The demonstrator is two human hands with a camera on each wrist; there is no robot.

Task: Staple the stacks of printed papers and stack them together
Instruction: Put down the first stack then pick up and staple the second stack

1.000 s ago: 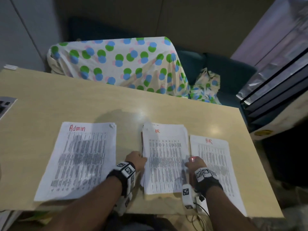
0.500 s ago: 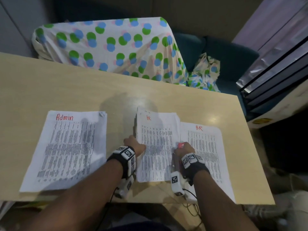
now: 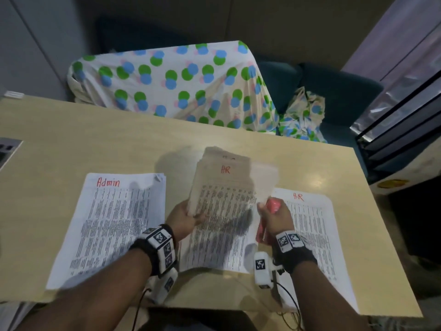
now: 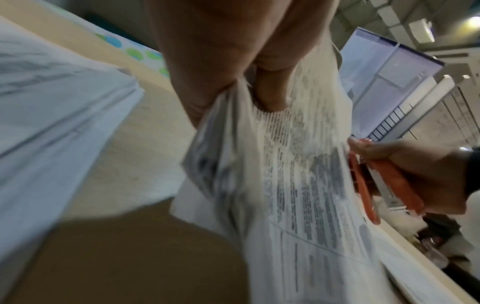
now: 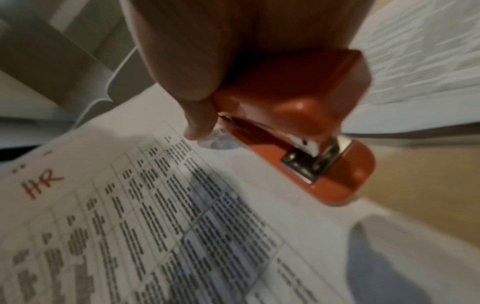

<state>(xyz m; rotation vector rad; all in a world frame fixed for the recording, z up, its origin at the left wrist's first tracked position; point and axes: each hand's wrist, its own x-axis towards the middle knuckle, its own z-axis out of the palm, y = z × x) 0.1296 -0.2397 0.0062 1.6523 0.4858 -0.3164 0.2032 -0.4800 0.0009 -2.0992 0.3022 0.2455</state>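
Observation:
My left hand (image 3: 185, 217) grips the left edge of the middle stack of printed papers headed "HR" (image 3: 229, 204), thumb on top, with its far end raised off the table. The same stack (image 4: 293, 185) shows blurred in the left wrist view, pinched between thumb and fingers (image 4: 270, 92). My right hand (image 3: 274, 217) holds a red stapler (image 3: 272, 206) at that stack's right edge. In the right wrist view the stapler (image 5: 298, 123) hangs just above the HR sheet (image 5: 155, 226). An "Admin" stack (image 3: 112, 225) lies flat at the left, another "HR" stack (image 3: 312, 235) at the right.
The papers lie on a light wooden table (image 3: 71, 139) whose near edge runs under my wrists. A sofa under a dotted cloth (image 3: 171, 82) stands behind the table. A grey device (image 3: 7, 149) sits at the far left edge, shelving (image 3: 401, 120) at the right.
My left hand has lifted the far end of the middle HR stack off the table. My right hand has risen with the stapler beside it.

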